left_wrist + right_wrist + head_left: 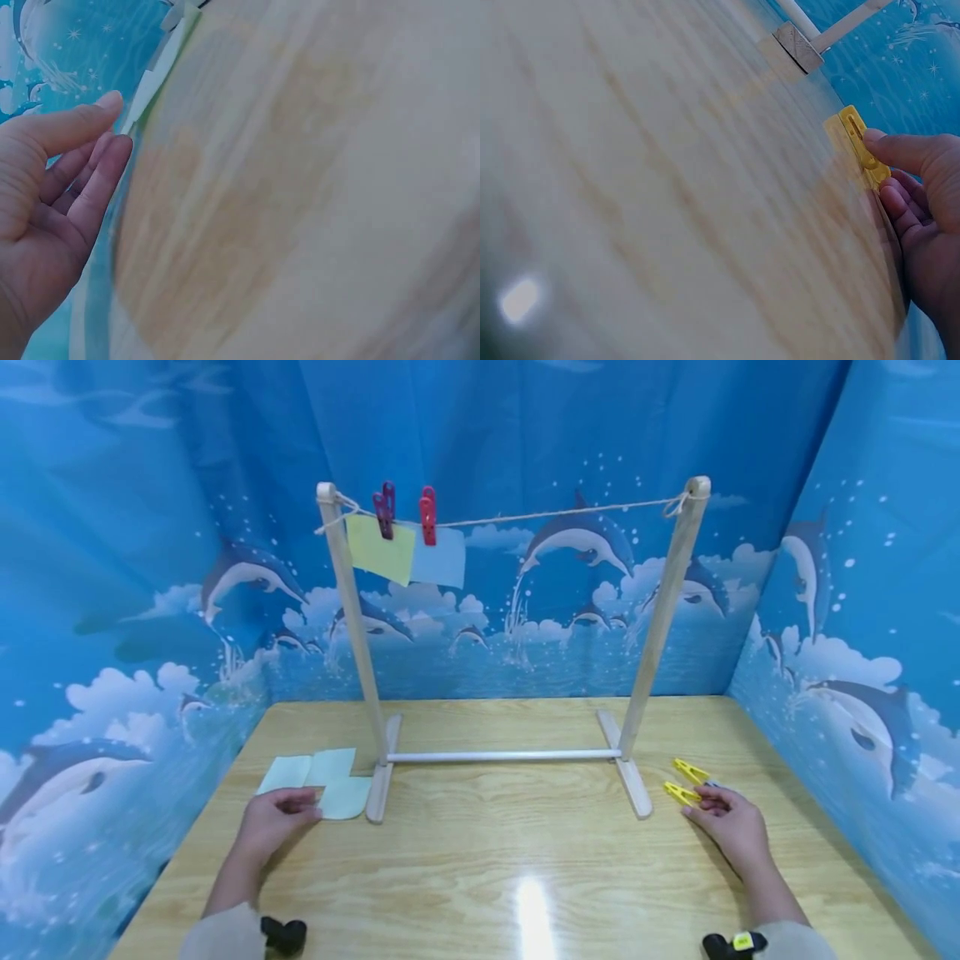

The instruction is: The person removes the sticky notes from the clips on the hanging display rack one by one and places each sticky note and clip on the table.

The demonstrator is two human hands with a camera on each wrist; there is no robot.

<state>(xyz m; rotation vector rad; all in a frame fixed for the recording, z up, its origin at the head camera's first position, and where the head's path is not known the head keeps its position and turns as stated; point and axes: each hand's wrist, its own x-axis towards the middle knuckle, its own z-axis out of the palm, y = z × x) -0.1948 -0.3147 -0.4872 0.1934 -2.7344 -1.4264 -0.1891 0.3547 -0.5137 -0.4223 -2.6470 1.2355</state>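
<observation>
My left hand [273,822] is at the pale green paper notes, its thumb and fingertips apart beside the near edge of one note [345,798]. Two more notes, a left one [285,773] and a middle one [332,766], lie behind it. In the left wrist view the notes [161,71] appear edge-on just beyond the fingertips. On the right, my right hand [735,831] pinches a yellow clothespin [681,793] on the table, thumb against its side in the right wrist view [862,139]. Another yellow clothespin [691,771] lies behind; a greyish item beside the fingers is mostly hidden.
A wooden frame with left post [352,627] and right post [663,618] carries a string [540,516]. A dark red clothespin [385,510] holds a yellow note [380,550]; a red one [428,517] holds a light blue note [441,560]. A dolphin-print curtain [510,435] surrounds the table.
</observation>
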